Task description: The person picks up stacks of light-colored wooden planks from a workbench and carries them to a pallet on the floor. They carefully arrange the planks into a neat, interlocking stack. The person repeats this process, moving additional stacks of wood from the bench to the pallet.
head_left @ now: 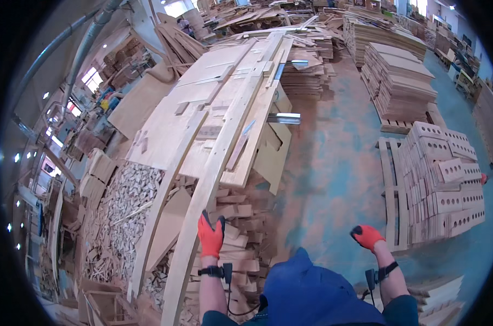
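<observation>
Both my hands wear red gloves with dark fingertips. My left hand (210,238) is beside the right edge of a long pale wooden beam (198,202), with its thumb and fingers apart. Whether the fingertips touch the beam I cannot tell. The beam slopes from the far end of a board-covered work surface down past my left forearm. My right hand (369,238) hangs over the floor at the right, its fingers curled in and nothing visible in them. A second long beam (167,195) lies to the left of the first.
Small wood offcuts (118,217) are heaped at the left, and cut blocks (238,239) lie beneath the beams. Metal rails (284,118) jut from the work surface's right side. Boards with round holes (447,179) stand stacked by a pallet (390,190); panel stacks (398,81) rise beyond.
</observation>
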`<state>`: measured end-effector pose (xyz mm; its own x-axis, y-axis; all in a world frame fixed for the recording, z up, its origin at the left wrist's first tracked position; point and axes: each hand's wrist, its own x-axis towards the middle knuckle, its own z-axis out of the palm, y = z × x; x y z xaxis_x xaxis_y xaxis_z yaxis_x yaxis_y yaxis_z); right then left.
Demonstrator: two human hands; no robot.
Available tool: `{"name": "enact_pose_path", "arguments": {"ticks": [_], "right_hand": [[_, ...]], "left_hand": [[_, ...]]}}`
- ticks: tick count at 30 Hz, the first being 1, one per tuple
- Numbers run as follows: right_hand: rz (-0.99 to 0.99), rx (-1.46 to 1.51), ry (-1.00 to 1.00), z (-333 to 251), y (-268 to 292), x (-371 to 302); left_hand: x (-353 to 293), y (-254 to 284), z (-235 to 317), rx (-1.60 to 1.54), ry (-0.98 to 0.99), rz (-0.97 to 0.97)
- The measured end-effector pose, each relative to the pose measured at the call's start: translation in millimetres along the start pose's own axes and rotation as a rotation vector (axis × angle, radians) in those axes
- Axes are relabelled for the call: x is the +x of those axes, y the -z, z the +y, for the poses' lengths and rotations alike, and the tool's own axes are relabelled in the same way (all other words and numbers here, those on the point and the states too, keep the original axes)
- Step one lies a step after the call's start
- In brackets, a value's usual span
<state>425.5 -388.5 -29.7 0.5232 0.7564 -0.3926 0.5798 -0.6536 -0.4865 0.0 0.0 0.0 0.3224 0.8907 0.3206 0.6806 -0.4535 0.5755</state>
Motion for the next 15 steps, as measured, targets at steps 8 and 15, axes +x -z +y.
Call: {"name": "enact_pose_path", "arguments": {"ticks": [8,15], "right_hand": [[0.304,0.519,-0.658,224.4,-57.8,9.3],[-0.290,-0.071,-0.550,294.1,-53.6,146.5]], "left_hand": [[284.3,-125.3,83.0,0.120,0.019,-0.014],[420.8,-237.3,122.3,0.299,0.220,-0.009]]}}
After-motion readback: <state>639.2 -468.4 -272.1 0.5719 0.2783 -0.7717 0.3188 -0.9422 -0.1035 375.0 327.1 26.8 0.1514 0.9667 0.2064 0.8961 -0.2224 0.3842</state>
